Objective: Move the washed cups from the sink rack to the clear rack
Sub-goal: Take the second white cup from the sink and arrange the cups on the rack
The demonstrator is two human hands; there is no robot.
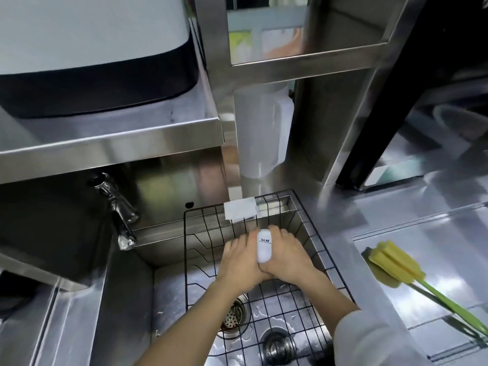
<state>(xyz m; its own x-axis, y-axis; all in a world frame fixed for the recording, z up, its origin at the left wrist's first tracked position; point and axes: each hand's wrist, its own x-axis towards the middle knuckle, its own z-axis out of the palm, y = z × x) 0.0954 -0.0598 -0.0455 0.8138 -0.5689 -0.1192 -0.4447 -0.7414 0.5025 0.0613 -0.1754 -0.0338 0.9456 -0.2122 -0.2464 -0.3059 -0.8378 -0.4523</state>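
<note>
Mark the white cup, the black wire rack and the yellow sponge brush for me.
white cup (264, 247): head view, on its printed side.
black wire rack (320, 235): head view, on its right rim wire.
yellow sponge brush (393, 261): head view, on the sponge head.

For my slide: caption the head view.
Both hands grip a white printed cup over the black wire sink rack.

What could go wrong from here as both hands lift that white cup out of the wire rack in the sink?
The white cup is pinched between the left hand and right hand, and the sink shows water drops, so a wet cup might slip. Lifting low could catch it on the black wire rack. Swinging right, a sleeve may hit the yellow sponge brush on the counter.
</note>
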